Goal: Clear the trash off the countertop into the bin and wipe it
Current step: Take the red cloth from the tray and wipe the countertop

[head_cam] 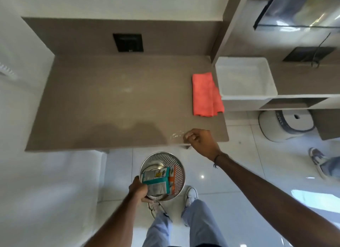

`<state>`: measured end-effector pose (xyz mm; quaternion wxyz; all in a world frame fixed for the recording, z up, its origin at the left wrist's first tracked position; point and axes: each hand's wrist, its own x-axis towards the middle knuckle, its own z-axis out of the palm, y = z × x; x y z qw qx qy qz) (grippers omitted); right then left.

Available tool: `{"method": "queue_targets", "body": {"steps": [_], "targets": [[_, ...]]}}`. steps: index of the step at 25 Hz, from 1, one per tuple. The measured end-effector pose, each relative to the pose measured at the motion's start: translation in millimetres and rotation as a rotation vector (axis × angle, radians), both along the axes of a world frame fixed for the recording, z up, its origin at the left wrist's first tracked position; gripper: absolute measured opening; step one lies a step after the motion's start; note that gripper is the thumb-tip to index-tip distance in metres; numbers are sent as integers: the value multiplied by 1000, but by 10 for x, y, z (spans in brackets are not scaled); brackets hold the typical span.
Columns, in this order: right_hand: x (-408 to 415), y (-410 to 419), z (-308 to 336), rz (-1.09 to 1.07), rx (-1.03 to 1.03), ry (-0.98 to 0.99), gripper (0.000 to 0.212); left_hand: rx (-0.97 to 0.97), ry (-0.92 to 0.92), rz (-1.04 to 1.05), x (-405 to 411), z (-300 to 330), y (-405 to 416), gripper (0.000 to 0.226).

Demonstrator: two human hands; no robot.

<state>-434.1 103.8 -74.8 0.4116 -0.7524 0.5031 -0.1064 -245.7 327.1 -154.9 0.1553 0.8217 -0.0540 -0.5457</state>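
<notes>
My left hand grips the rim of a round, perforated metal bin and holds it below the counter's front edge. Teal, silver and orange wrappers lie inside the bin. My right hand rests on the front edge of the taupe countertop with its fingers curled shut. Nothing held in it shows clearly. Small shiny specks lie on the counter just left of its fingertips. A folded coral cloth lies at the counter's right side.
A white plastic tub stands right of the cloth on a neighbouring shelf. A black socket plate sits in the back wall. A white round appliance stands on the floor at right, near another person's shoe.
</notes>
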Motion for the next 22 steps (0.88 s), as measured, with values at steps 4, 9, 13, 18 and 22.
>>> {"method": "queue_targets", "body": {"steps": [4,9,13,18,22], "targets": [[274,-698,112,-233,-287,-61,14,6,-74,32,26,-1,-166,17],[508,-1590,-71,-178,-440,336,74,66,-109,111,-42,-168,-274,27],[580,-1808,-435,-55,-383,541,91,122,-88,186,-86,-255,-320,27],[404,-1632,-534,125,-532,451,69,82,10,283,-97,-165,-267,28],[306,-1026,-542,193,-487,303,59,31,9,238,-35,-93,-176,24]]}}
